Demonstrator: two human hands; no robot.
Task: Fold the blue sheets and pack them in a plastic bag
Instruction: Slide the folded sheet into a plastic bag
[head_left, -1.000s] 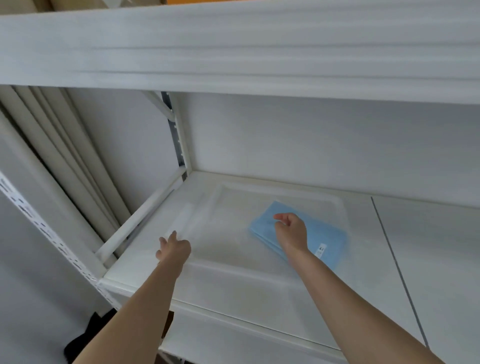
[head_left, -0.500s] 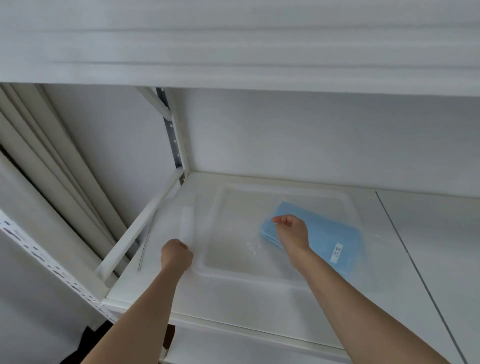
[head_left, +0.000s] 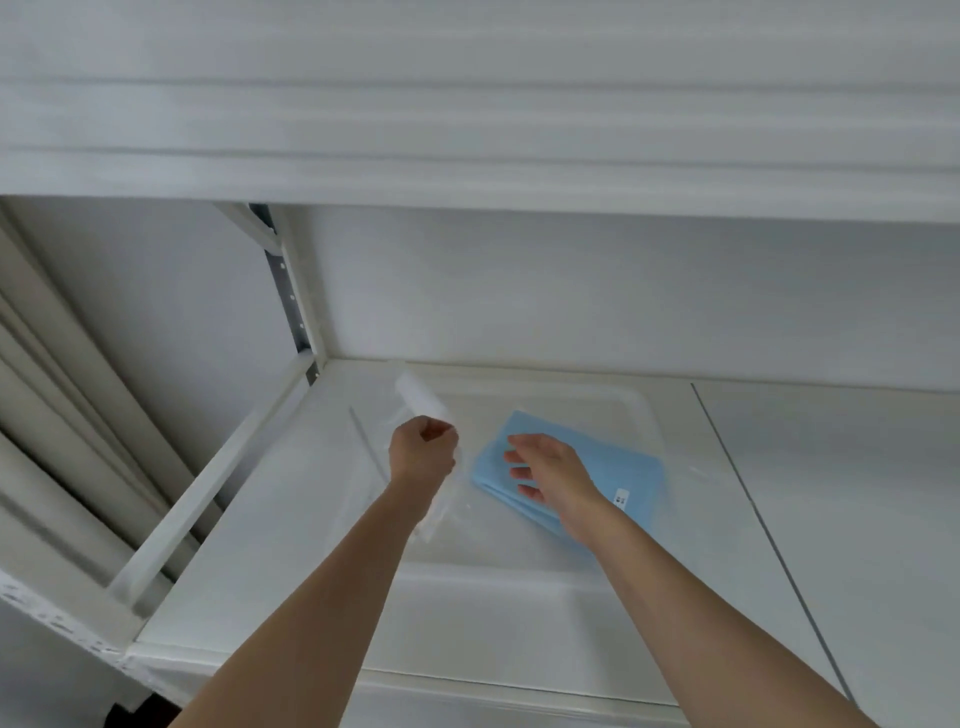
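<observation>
The white shelf (head_left: 779, 467) carries a shallow white tray (head_left: 519, 597) near its left edge. A clear plastic bag (head_left: 415, 410) lies over the tray, and the folded blue sheets (head_left: 613, 467) rest inside the tray toward its back right corner. The left hand (head_left: 423, 452) grips the bag edge and lifts it. The right hand (head_left: 545, 467), fingers spread and relaxed, hovers over the sheets.

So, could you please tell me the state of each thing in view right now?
Blue sheets: folded, lying flat inside the plastic bag.
Plastic bag: flap lifted off the shelf.
Left hand: grips the bag's flap.
Right hand: fingers spread over the sheets.
</observation>
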